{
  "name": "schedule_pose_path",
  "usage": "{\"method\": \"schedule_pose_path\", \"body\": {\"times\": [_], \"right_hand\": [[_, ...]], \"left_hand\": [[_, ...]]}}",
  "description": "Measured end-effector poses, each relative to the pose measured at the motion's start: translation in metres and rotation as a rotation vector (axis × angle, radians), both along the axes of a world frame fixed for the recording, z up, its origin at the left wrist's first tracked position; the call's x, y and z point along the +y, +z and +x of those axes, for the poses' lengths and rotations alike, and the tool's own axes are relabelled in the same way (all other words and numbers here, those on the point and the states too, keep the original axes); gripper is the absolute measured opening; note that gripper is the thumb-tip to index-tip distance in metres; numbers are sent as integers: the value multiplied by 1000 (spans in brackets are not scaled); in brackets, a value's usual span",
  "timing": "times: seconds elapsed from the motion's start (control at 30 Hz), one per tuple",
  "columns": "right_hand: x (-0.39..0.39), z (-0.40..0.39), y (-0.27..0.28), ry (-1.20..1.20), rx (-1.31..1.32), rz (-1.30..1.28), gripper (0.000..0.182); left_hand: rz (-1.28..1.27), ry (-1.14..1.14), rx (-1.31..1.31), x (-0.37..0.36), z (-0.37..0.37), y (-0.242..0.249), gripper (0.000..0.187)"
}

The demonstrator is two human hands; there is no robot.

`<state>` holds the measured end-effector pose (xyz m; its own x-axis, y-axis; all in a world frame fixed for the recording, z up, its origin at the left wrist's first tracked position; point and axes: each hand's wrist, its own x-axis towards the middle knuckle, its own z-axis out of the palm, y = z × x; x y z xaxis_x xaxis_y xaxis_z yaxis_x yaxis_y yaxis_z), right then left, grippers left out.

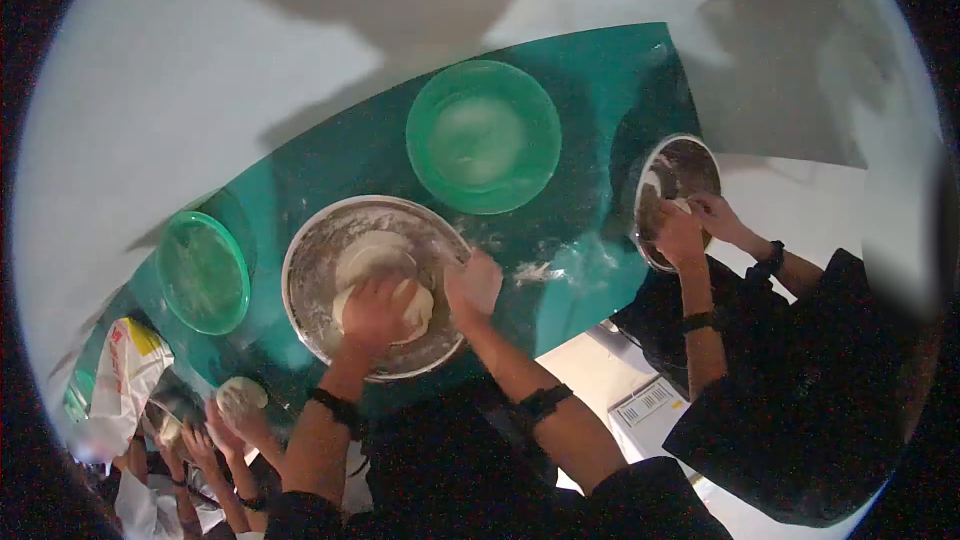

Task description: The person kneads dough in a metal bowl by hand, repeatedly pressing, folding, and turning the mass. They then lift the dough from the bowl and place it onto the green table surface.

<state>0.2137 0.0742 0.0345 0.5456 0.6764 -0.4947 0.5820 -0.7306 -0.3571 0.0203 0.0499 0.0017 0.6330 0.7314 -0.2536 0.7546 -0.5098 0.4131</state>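
Observation:
A wide metal mixing bowl (pixel 300 312), its inside dusted with flour, sits on the green table in front of me. In it lies a pale lump of dough (pixel 376 258), folded into an upper and a lower part. My left hand (pixel 378 314) presses down on the lower part, fingers bent into the dough and partly hidden. At the bowl's right side, my right hand (pixel 473 287) is closed around the rim, thumb side toward the inside. Dark bands circle both my wrists.
Behind the bowl stands a green basin (pixel 545 165) with white flour in it. A green tray (pixel 243 285) lies left. At right, a co-worker's hands (pixel 690 225) work in another metal bowl (pixel 708 155). Other people's hands handle dough (pixel 241 397) at lower left, near a white bag (pixel 128 370).

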Motion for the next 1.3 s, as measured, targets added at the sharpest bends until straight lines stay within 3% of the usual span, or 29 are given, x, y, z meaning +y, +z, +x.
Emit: {"method": "schedule_pose_path", "body": {"times": [0.03,0.13,0.17,0.23,0.4,0.5,0.57,0.63,0.7,0.77,0.8,0.83,0.9,0.93,1.0,1.1,1.2,1.3], "right_hand": [[-2,-1,-10,9,-39,27,41],[-6,-3,-25,24,-87,73,39],[-4,-15,15,12,-104,162,39],[-1,-26,25,23,-109,180,39],[-8,-18,16,15,-162,156,42],[-18,1,-25,167,-243,163,49],[-17,-2,-12,123,-183,108,47],[-3,-7,9,88,-77,117,49],[-8,-3,28,45,80,116,56],[-11,8,-5,132,-77,80,56],[-14,10,-18,182,-159,62,56],[-24,11,-13,105,-75,62,56],[-22,8,-3,-21,133,65,55],[-9,1,1,23,92,74,54],[-19,0,4,67,-14,30,53],[-33,26,-63,212,-97,161,55],[-17,6,-16,78,-18,77,54],[-31,6,-33,186,-182,218,52]], "left_hand": [[-53,-22,32,12,-1,-8,62],[134,-81,-153,43,-2,-17,52],[140,-89,-109,49,-9,19,44],[150,-33,-173,50,-18,9,41],[98,168,-221,33,-3,16,36],[80,305,-243,4,4,35,35],[302,292,-292,-27,3,42,38],[121,303,-173,-53,0,100,38],[-315,359,-13,-41,5,166,40],[-347,380,14,-34,12,172,43],[-157,382,-39,-35,11,154,45],[22,390,-86,-40,8,134,46],[71,343,-85,-62,3,71,50],[116,328,-75,-59,-6,51,52],[-34,207,-102,-62,-15,78,57],[-112,194,-91,-60,-10,64,62],[170,129,-138,-52,-5,21,60],[4,79,-157,-20,-2,29,55]]}}
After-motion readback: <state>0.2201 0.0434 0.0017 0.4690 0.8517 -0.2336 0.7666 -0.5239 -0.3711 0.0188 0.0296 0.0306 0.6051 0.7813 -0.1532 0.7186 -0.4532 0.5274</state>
